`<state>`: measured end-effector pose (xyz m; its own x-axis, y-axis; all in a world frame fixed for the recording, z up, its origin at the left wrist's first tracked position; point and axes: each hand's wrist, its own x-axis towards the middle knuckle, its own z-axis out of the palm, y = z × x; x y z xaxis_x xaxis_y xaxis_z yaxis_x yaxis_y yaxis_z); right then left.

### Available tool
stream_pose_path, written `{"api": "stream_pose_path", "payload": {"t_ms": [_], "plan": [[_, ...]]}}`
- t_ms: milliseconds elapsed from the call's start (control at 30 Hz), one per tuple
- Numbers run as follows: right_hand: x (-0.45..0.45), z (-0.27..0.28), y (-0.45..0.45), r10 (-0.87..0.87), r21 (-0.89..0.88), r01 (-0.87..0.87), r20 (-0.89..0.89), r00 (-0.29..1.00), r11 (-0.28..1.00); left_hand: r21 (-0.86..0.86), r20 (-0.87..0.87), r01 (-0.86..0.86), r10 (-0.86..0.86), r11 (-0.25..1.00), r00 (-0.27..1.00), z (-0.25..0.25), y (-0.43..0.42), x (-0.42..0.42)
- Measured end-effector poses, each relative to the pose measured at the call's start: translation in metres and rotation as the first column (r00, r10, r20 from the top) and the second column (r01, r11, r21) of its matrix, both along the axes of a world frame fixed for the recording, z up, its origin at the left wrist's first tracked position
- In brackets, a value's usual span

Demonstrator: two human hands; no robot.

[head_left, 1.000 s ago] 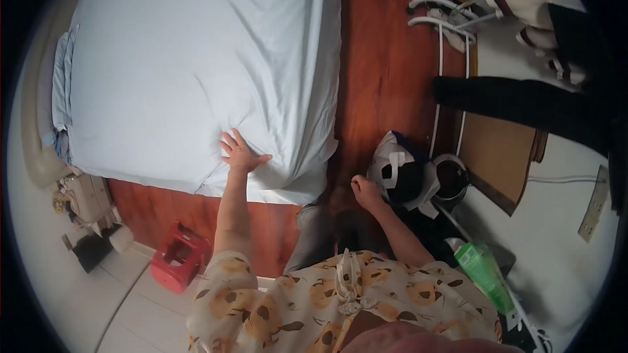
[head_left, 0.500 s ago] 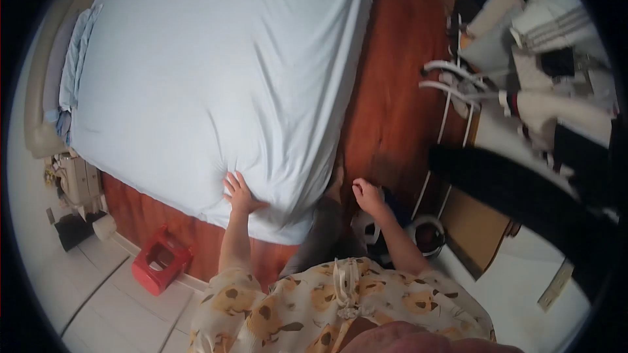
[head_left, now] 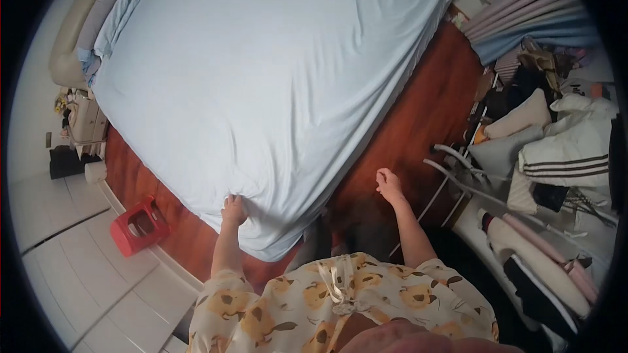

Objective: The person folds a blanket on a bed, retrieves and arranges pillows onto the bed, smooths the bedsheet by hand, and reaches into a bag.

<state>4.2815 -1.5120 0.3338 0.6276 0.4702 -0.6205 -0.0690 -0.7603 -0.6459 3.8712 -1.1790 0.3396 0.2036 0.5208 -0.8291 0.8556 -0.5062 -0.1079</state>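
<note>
A pale blue bed sheet (head_left: 216,85) covers the wide bed, with creases fanning out near its front corner. At that corner my left hand (head_left: 233,210) is closed, its fingers bunched on a bit of the sheet. My right hand (head_left: 388,184) hangs over the wooden floor to the right of the bed, apart from the sheet. Its fingers are loosely curled and nothing shows in them. The sheet's front edge drapes down close to my legs.
A red plastic stool (head_left: 134,227) stands on the left by the white cabinets (head_left: 72,242). A clothes rack (head_left: 451,173) and piled bags and clothes (head_left: 562,144) line the right side. Curtains (head_left: 530,13) hang at the far right; a small bedside cabinet (head_left: 85,121) stands left.
My left hand has gone from lying spread flat on the sheet to fingers closed on it. My right hand stays beside the bed. The view has shifted, showing more of the right side.
</note>
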Motion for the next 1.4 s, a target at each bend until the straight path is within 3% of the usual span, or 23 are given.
{"api": "stream_pose_path", "payload": {"t_ms": [33, 67, 133, 233, 267, 300, 400, 567, 700, 833, 967, 1133, 1267, 1333, 1400], "plan": [[0.018, 0.0, -0.008, 0.002, 0.008, -0.002, 0.009, 1.0, 1.0, 0.019, 0.094, -0.152, 0.149, 0.988, 0.984, 0.002, 0.0, 0.008], [0.036, -0.001, -0.017, -0.026, 0.001, 0.026, -0.019, 0.999, 1.0, 0.023, 0.104, -0.147, 0.144, 0.989, 0.984, 0.003, -0.007, 0.017], [0.072, 0.003, -0.035, -0.079, 0.02, 0.08, -0.068, 0.995, 0.997, 0.244, 0.364, -0.336, 0.236, 0.91, 0.901, 0.013, -0.026, 0.047], [0.137, 0.016, -0.047, -0.259, -0.007, 0.264, -0.214, 0.942, 0.965, 0.27, 0.484, -0.314, 0.154, 0.91, 0.861, 0.021, -0.045, 0.113], [0.163, 0.012, -0.051, -0.277, 0.006, 0.287, -0.233, 0.932, 0.958, 0.206, 0.463, -0.36, 0.234, 0.91, 0.855, 0.024, -0.054, 0.137], [0.188, 0.009, -0.054, -0.337, -0.008, 0.348, -0.264, 0.904, 0.938, 0.234, 0.489, -0.297, 0.152, 0.926, 0.859, 0.009, -0.061, 0.152], [0.257, 0.032, -0.056, -0.353, -0.004, 0.358, -0.186, 0.917, 0.934, 0.151, 0.572, -0.331, 0.191, 0.932, 0.798, 0.022, -0.09, 0.243], [0.35, 0.069, -0.031, -0.267, 0.024, 0.273, -0.136, 0.954, 0.962, 0.091, 0.68, -0.202, 0.087, 0.975, 0.728, 0.029, -0.096, 0.366], [0.412, 0.073, -0.006, -0.305, -0.021, 0.305, -0.135, 0.943, 0.952, 0.096, 0.688, -0.12, 0.021, 0.988, 0.726, 0.029, -0.075, 0.445], [0.464, 0.08, 0.028, -0.314, -0.043, 0.311, -0.171, 0.934, 0.949, 0.233, 0.604, 0.059, -0.192, 0.971, 0.774, 0.022, -0.033, 0.518], [0.517, 0.073, 0.081, -0.274, -0.034, 0.272, -0.134, 0.952, 0.962, 0.236, 0.642, -0.02, -0.14, 0.972, 0.753, 0.03, -0.002, 0.579], [0.587, 0.066, 0.144, -0.177, -0.12, 0.177, 0.01, 0.984, 0.977, 0.171, 0.636, -0.029, -0.087, 0.985, 0.767, 0.039, 0.024, 0.645], [0.68, 0.017, 0.209, 0.039, -0.149, -0.016, 0.151, 0.988, 0.989, 0.212, 0.634, -0.114, -0.048, 0.971, 0.772, 0.021, 0.039, 0.707], [0.725, -0.015, 0.246, 0.14, -0.199, -0.08, 0.311, 0.94, 0.977, 0.25, 0.651, -0.133, -0.065, 0.959, 0.756, 0.012, 0.039, 0.737], [0.76, -0.037, 0.285, 0.201, -0.365, 0.008, 0.529, 0.824, 0.931, 0.23, 0.629, -0.168, -0.015, 0.959, 0.777, 0.014, 0.04, 0.783]]}}
